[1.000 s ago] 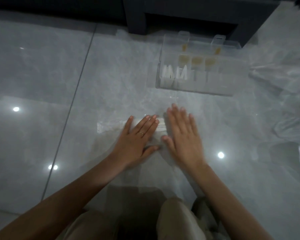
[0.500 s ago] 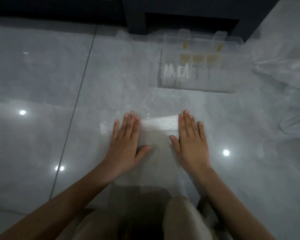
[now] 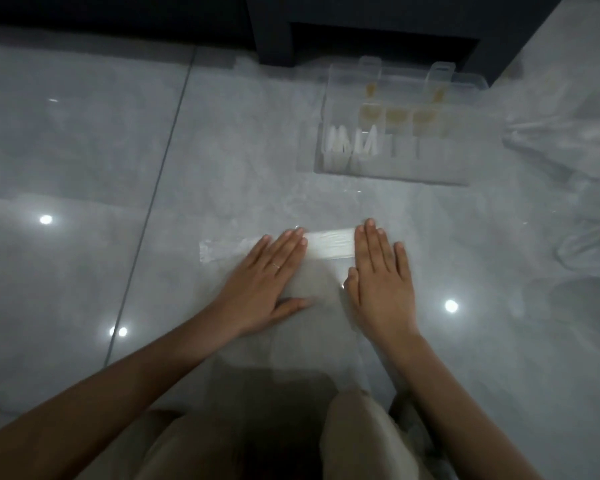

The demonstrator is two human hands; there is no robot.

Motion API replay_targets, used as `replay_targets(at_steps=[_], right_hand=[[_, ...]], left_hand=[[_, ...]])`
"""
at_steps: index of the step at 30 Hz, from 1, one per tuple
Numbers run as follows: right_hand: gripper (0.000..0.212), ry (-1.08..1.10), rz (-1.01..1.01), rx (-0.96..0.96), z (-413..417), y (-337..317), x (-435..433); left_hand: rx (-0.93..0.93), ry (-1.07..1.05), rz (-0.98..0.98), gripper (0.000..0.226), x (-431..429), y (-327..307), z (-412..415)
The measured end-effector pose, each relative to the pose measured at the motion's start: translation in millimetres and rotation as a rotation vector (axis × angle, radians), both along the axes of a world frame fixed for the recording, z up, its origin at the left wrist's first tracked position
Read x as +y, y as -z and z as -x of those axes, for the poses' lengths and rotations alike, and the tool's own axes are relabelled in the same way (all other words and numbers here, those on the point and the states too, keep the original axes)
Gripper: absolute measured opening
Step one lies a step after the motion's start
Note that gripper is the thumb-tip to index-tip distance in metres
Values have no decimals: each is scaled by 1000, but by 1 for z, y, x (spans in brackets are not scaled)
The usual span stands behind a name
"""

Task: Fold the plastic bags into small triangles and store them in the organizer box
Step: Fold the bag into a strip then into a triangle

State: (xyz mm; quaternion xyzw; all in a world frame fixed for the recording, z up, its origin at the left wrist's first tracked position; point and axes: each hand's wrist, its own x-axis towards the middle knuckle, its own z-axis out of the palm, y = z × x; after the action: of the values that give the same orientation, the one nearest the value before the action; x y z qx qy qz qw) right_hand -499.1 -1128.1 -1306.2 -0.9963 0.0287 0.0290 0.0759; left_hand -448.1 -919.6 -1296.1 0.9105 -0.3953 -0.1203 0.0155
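Observation:
A clear plastic bag [image 3: 329, 245] lies flat on the grey tiled floor in front of me, with a whitish band across its far edge. My left hand [image 3: 267, 282] presses flat on the bag's left part, fingers straight. My right hand [image 3: 381, 282] presses flat on its right part, palm down. The transparent organizer box [image 3: 395, 171] stands beyond the bag, towards the right. Several white folded triangles [image 3: 354, 142] stand in its left compartments.
A heap of loose clear plastic bags [image 3: 575, 140] lies at the right edge. Dark furniture [image 3: 361, 26] runs along the back, just behind the box. My knees [image 3: 361, 438] are at the bottom. Bare glossy tiles [image 3: 84, 168] stretch to the left.
Both hands have slid apart across the bag, the left going left and the right going right, baring the whitish band between them. They stay flat on the bag.

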Motion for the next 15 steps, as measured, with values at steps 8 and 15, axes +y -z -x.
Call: replay_targets(at_steps=[8,15], right_hand=[[61,7,-147,-16,-1,-4,1],[29,665,-1205,-39,13,-52,13]], left_hand=[[8,-117,-65,79,67,-11,6],[-36,-392,205,48,47,-17,3]])
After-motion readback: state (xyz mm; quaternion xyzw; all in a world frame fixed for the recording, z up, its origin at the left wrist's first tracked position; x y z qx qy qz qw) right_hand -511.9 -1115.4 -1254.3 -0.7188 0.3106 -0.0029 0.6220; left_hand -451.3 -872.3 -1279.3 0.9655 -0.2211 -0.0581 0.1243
